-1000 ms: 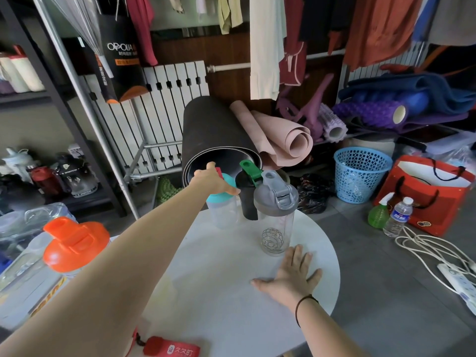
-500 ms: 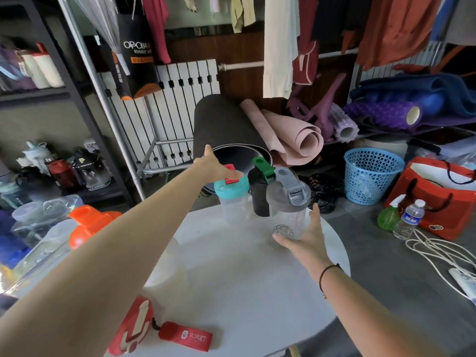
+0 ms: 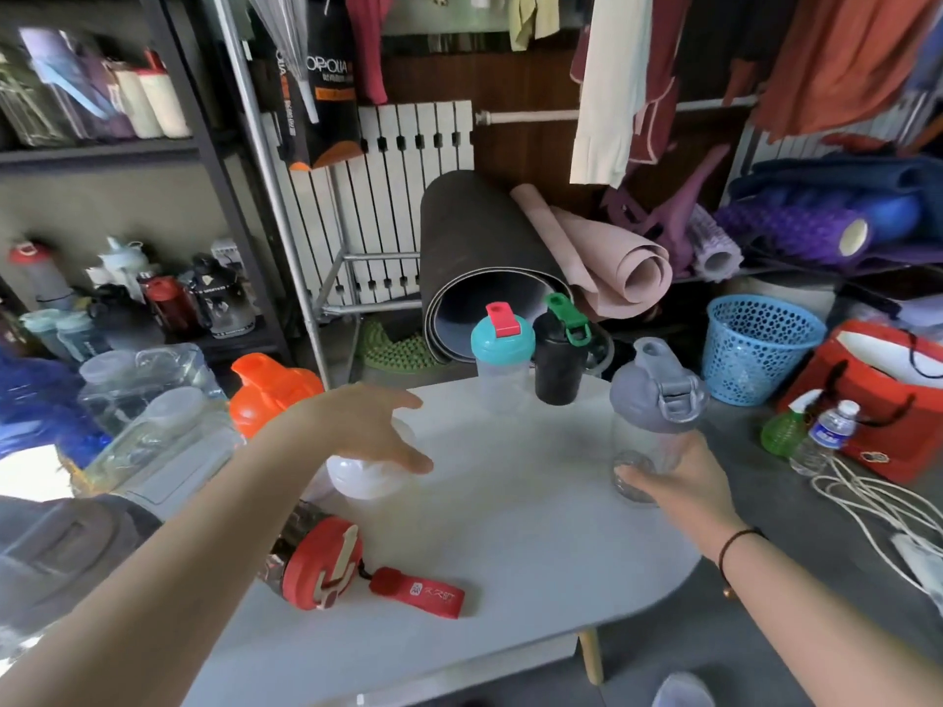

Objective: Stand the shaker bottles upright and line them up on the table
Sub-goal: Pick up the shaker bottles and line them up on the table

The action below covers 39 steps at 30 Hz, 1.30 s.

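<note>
Two shaker bottles stand upright at the far edge of the white table [image 3: 510, 528]: a teal-lidded one [image 3: 502, 349] and, touching its right side, a black one with a green cap [image 3: 559, 362]. Further right, my right hand [image 3: 681, 479] grips the base of a clear grey-lidded shaker [image 3: 658, 395], which is slightly tilted. My left hand [image 3: 377, 426] hovers open with spread fingers just above a white-lidded bottle [image 3: 362, 479] lying on its side. Near the table's left front, a red-lidded bottle [image 3: 319, 566] with a red strap [image 3: 418, 591] also lies on its side.
An orange-lidded bottle [image 3: 275, 390] and clear containers [image 3: 148, 395] crowd the table's left edge. Rolled mats [image 3: 490, 252] lean behind the table. On the floor at right are a blue basket [image 3: 760, 349], a red bag [image 3: 877, 395], a water bottle [image 3: 826, 436] and cables [image 3: 877, 502].
My left hand let go of the teal-lidded shaker and drew back over the white-lidded bottle. My right hand left the tabletop and took hold of the grey-lidded shaker, which shifted right.
</note>
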Each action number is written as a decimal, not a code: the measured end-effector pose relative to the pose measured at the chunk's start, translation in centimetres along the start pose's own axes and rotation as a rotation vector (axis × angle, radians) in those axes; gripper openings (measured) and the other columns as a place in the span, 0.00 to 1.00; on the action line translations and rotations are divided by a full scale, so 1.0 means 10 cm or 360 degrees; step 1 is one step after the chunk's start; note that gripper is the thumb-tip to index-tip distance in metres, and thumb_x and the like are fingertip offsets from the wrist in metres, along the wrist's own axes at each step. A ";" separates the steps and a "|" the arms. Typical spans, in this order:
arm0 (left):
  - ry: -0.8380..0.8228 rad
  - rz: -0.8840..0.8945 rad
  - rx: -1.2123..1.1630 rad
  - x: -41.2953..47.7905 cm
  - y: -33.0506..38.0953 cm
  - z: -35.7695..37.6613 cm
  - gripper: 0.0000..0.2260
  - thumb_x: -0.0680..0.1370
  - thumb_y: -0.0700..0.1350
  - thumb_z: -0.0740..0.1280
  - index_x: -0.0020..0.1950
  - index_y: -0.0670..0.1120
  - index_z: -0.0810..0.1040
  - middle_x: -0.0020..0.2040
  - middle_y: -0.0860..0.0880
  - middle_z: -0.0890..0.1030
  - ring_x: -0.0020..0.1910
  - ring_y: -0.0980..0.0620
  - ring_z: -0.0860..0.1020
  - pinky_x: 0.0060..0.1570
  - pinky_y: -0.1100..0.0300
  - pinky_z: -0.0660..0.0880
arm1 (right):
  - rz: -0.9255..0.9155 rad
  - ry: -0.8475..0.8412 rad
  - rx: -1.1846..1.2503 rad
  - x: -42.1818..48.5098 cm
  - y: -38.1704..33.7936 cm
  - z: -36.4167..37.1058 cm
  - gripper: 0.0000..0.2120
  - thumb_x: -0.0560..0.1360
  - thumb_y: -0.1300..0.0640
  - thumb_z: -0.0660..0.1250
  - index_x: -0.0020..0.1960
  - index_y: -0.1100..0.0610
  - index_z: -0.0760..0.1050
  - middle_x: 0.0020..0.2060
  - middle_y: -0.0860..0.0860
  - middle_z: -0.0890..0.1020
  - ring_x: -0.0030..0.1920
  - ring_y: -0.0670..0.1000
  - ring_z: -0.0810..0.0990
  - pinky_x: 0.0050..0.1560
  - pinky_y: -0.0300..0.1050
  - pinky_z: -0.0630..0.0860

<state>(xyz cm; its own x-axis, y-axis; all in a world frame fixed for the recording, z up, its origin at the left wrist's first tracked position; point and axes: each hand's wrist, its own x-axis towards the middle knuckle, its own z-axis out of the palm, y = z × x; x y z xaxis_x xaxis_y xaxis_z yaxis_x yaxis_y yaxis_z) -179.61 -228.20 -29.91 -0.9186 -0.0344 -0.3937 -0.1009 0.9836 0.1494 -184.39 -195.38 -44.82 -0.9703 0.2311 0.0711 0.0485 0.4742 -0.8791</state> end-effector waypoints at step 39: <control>0.0765 0.0396 -0.2024 0.95 0.28 0.78 0.58 0.62 0.36 0.80 0.78 0.56 0.44 0.63 0.50 0.74 0.60 0.52 0.76 0.52 0.61 0.75 | -0.0382 -0.0599 0.0359 -0.09 -0.89 1.42 0.30 0.62 0.46 0.77 0.60 0.39 0.69 0.53 0.42 0.79 0.54 0.48 0.80 0.53 0.48 0.80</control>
<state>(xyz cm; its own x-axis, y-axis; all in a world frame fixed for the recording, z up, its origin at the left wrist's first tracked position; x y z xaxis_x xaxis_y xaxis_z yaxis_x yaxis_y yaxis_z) -185.61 -224.39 -40.35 -0.9777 -0.1962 0.0747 0.0464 0.1454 0.9883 -187.32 -211.83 -43.78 -0.9680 -0.2042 0.1456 -0.1989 0.2715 -0.9417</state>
